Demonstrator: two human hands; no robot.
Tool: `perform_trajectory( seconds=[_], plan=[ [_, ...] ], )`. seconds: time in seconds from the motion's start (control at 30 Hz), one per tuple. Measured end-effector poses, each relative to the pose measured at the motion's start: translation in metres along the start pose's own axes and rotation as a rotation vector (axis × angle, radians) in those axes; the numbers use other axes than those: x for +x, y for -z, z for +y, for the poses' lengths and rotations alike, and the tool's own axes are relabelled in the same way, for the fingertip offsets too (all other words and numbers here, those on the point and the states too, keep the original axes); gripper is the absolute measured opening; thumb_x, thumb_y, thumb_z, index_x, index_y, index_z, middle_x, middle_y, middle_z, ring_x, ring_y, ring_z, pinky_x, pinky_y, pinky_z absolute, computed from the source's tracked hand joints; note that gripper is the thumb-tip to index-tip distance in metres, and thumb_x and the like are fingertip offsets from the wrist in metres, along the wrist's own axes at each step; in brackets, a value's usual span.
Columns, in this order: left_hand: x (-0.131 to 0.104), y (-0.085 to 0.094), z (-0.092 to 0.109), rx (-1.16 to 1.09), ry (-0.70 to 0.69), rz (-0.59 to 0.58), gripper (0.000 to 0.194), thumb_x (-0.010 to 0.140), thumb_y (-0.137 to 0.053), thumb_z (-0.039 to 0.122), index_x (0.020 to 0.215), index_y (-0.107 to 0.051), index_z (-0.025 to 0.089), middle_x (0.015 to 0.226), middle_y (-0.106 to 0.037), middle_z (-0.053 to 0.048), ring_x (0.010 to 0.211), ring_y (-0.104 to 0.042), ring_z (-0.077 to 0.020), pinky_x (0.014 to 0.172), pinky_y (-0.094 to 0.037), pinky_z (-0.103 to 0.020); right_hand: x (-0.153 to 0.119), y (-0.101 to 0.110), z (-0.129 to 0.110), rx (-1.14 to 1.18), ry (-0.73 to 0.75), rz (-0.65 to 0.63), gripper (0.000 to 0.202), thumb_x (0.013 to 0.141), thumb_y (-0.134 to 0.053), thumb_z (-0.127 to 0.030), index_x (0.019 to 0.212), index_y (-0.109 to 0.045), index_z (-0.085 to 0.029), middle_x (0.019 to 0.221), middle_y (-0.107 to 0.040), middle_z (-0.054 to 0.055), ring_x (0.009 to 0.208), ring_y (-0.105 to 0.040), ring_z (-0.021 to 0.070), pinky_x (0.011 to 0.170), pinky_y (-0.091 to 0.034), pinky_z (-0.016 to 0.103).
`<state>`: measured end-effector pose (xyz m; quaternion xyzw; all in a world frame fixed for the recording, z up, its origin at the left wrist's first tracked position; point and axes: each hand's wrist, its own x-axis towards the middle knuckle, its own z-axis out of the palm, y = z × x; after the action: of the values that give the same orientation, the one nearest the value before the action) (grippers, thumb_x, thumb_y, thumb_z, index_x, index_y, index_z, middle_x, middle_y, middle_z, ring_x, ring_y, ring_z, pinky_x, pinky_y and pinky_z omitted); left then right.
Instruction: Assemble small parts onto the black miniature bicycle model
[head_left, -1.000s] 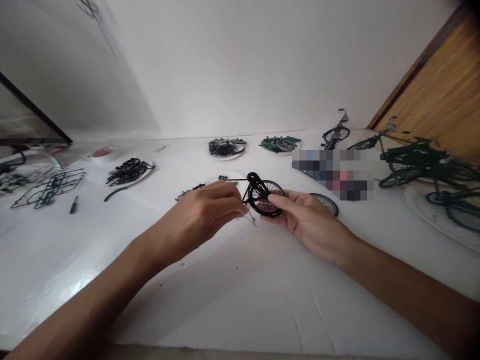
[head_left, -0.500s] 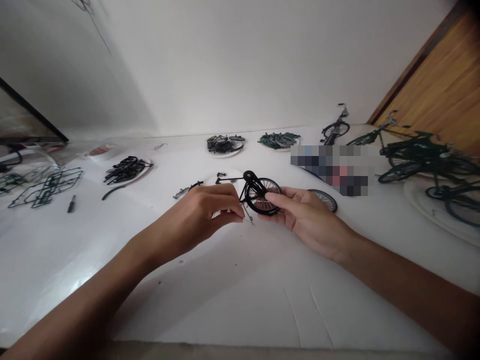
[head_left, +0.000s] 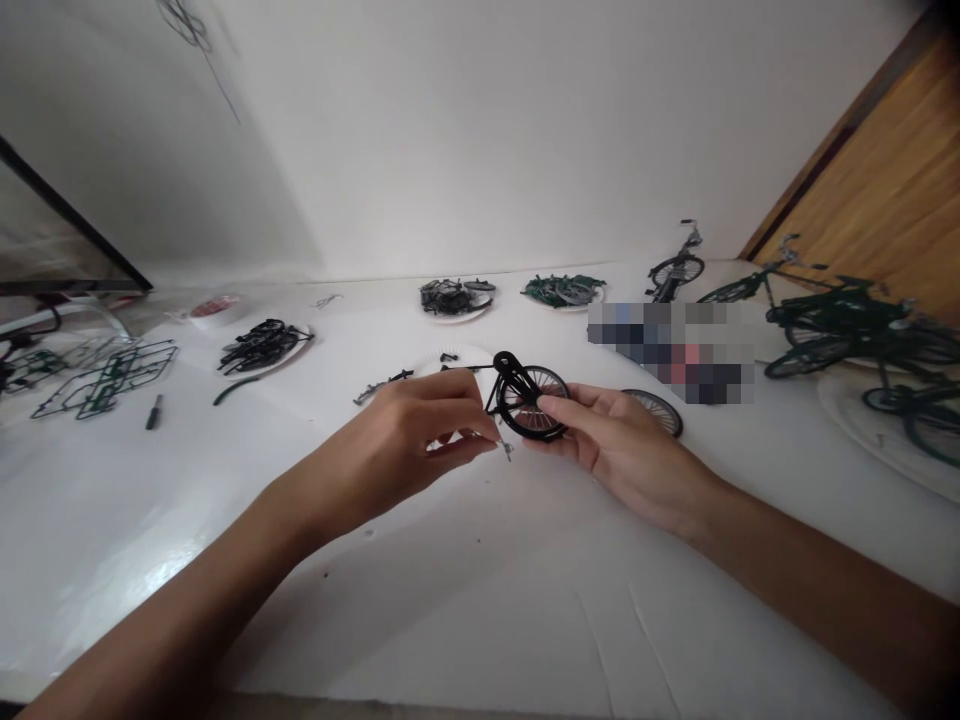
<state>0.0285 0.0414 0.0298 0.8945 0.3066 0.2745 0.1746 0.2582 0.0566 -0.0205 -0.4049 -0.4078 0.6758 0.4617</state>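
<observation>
L fingers (head_left: 461,418) had dipped a bit, pinching silver pt (head_left: 508,452) near blk bike (head_left: 514,374); R fingers (head_left: 576,410) gripped bike's wheel (head_left: 553,384).

Dim, soft light; glare on tabletop (head_left: 142,570)

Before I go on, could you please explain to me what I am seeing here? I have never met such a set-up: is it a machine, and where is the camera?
There is no machine: these are a person's bare hands, seen from a camera worn on the head, looking forward and down. The right hand holds a small black model bicycle by its wheel. The left hand pinches a thin silvery part, too small to identify. On the white surface lie a loose wheel, green frames and heaped black parts. Green model bicycles stand at the right.
</observation>
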Motion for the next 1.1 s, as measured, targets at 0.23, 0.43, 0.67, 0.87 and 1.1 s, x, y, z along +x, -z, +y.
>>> perform_trajectory(
  seconds=[0.23, 0.43, 0.67, 0.87, 1.1],
  plan=[
    [0.002, -0.010, -0.002, -0.254, 0.188, 0.005, 0.006, 0.091, -0.069, 0.021, 0.090, -0.073, 0.024, 0.092, -0.065, 0.001, 0.079, -0.061, -0.0104, 0.067, -0.048, -0.023, 0.000, -0.001, 0.001, 0.030, -0.005, -0.032, 0.011, 0.087, -0.073, -0.024, 0.095, -0.075, -0.017, 0.104, -0.076, 0.008, 0.096, -0.071, 0.0174, 0.087, -0.062, 0.030],
    [0.004, -0.009, -0.008, 0.052, -0.042, -0.004, 0.007, 0.093, -0.067, 0.024, 0.090, -0.072, 0.021, 0.113, -0.064, -0.003, 0.099, -0.059, -0.0167, 0.085, -0.046, -0.033, 0.000, -0.001, 0.001, 0.007, 0.009, -0.035, 0.010, 0.088, -0.071, -0.023, 0.095, -0.075, -0.016, 0.105, -0.076, 0.008, 0.098, -0.071, 0.0181, 0.086, -0.062, 0.029],
    [0.005, -0.004, -0.014, 0.350, -0.207, -0.001, 0.010, 0.098, -0.061, 0.024, 0.090, -0.067, 0.021, 0.128, -0.064, -0.002, 0.122, -0.052, -0.0216, 0.098, -0.035, -0.041, -0.001, 0.001, 0.001, -0.038, 0.017, -0.053, 0.019, 0.088, -0.070, -0.024, 0.105, -0.073, -0.015, 0.112, -0.074, 0.011, 0.102, -0.070, 0.0214, 0.087, -0.062, 0.034],
    [0.005, -0.004, -0.012, 0.354, -0.246, -0.074, 0.011, 0.100, -0.056, 0.020, 0.092, -0.064, 0.018, 0.131, -0.063, -0.005, 0.129, -0.049, -0.0224, 0.102, -0.035, -0.040, -0.003, -0.003, 0.000, -0.052, 0.005, -0.044, 0.011, 0.086, -0.071, -0.022, 0.094, -0.073, -0.014, 0.104, -0.074, 0.009, 0.098, -0.071, 0.0215, 0.080, -0.065, 0.032],
    [0.005, -0.012, -0.009, 0.320, -0.255, -0.140, 0.011, 0.101, -0.054, 0.022, 0.098, -0.063, 0.017, 0.104, -0.071, -0.005, 0.099, -0.061, -0.0199, 0.088, -0.041, -0.036, -0.003, -0.002, -0.001, -0.122, -0.019, -0.024, 0.013, 0.083, -0.074, -0.026, 0.089, -0.075, -0.015, 0.092, -0.074, 0.008, 0.086, -0.070, 0.0199, 0.070, -0.067, 0.035]
  ],
)
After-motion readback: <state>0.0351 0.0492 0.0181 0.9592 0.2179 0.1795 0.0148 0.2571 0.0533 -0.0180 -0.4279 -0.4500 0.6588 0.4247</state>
